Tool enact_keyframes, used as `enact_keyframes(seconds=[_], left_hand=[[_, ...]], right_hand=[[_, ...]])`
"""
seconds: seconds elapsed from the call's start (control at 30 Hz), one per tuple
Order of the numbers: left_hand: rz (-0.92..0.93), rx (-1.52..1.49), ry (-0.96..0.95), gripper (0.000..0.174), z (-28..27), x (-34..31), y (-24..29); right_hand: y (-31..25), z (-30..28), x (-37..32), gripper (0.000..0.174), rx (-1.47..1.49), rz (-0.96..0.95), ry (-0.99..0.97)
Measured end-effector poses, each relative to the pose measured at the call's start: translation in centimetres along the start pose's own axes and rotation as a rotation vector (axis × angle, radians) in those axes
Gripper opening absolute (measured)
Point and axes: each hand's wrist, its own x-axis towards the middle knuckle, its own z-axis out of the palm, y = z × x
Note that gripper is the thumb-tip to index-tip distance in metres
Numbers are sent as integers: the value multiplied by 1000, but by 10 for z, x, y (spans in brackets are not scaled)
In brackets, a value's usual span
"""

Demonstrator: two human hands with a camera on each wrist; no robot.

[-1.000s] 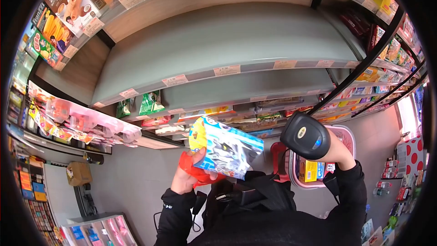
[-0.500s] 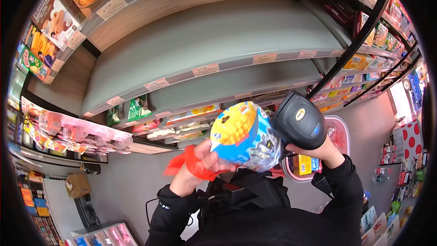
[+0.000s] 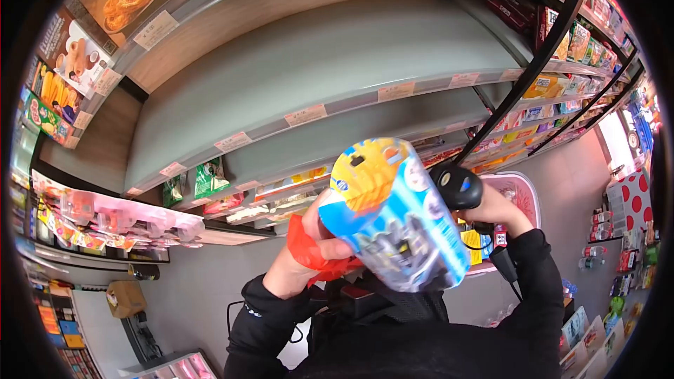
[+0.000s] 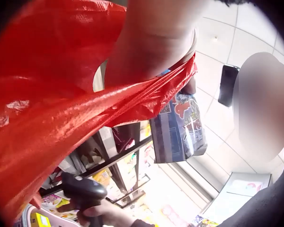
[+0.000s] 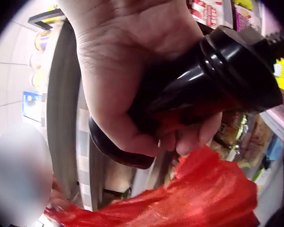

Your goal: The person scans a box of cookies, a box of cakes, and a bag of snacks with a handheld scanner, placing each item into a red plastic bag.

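Observation:
My left hand [image 3: 334,248] grips a blue and yellow snack packet [image 3: 400,238] by its left side, yellow end up, at chest height before the shelves. A red plastic bag [image 3: 309,249] hangs round that wrist; in the left wrist view its red folds [image 4: 52,109] cover much of the scene. A black handheld barcode scanner [image 3: 458,187] is in my right hand [image 3: 500,212], just right of the packet, its head toward it. The right wrist view shows curled fingers [image 5: 182,142] round the scanner's handle [image 5: 180,90].
A pink basket [image 3: 532,200] with boxed goods stands on the floor under my right arm. Ahead run grey shelves [image 3: 302,56] with price tags and green packets [image 3: 210,179] on a lower one. A cardboard box [image 3: 126,299] lies at left; bottles [image 3: 597,253] line the right.
The snack packet has moved right and turned, its yellow end swinging upward. The scanner came up close beside it, then turned and drew down a little. My view has shifted slightly.

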Motion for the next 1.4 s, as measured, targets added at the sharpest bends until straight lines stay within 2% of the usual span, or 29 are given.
enact_keyframes(seconds=[0.07,0.1,0.13,0.2,0.37,0.47,0.5,0.53,0.57,0.6,0.63,0.67,0.73,0.87,0.97,1.0,1.07,1.1,1.13,1.2,1.23,1.33,1.4], left_hand=[[-60,60,65,79,25,9,18],[-63,57,53,79,27,12,19],[-62,63,57,79,30,14,21],[-43,82,-11,79,35,17,26],[16,155,10,83,41,11,40],[126,203,-86,82,32,9,47],[108,120,-10,80,35,4,48],[106,112,-14,80,34,1,49],[104,147,83,78,31,-3,51],[102,183,180,76,26,-8,55],[90,218,121,70,7,-10,56],[99,181,215,68,-3,-14,52],[62,231,370,68,-14,-20,52],[-109,227,329,71,-50,-39,53],[0,566,194,80,-72,-44,46],[1,561,194,80,-77,-45,43],[-68,863,158,81,-84,-51,43],[-167,888,242,77,-77,-53,43],[-164,894,257,77,-75,-53,42],[-210,1154,100,71,-76,-50,38],[-244,1204,120,67,-75,-50,35],[-196,1093,162,65,-80,-44,16],[-152,1145,149,63,-82,-39,6]], right_hand=[[29,12,8,34,-149,30,39],[29,18,7,35,-1,-9,-17],[6,23,0,41,268,44,-44],[38,36,27,46,140,184,-117],[52,55,57,47,449,81,-150],[37,63,65,48,670,12,-174],[34,62,63,46,653,-3,-176],[30,56,56,43,634,-14,-175],[-7,41,31,37,723,185,-179],[4,43,34,32,576,143,-63],[19,41,35,31,655,120,-119],[31,35,34,31,734,95,-176],[25,30,21,31,733,111,-153],[7,29,3,38,647,60,-156],[-8,32,-7,41,627,28,-104],[-14,32,-9,43,616,22,-100],[-25,31,-13,47,581,22,-97],[-31,31,-16,49,569,21,-73],[-35,32,-17,50,557,19,-49],[-37,32,-17,52,570,-13,-64],[-35,32,-18,54,566,-43,-76],[-52,35,-20,55,589,-51,-72],[-65,34,-24,54,614,-32,-53]])
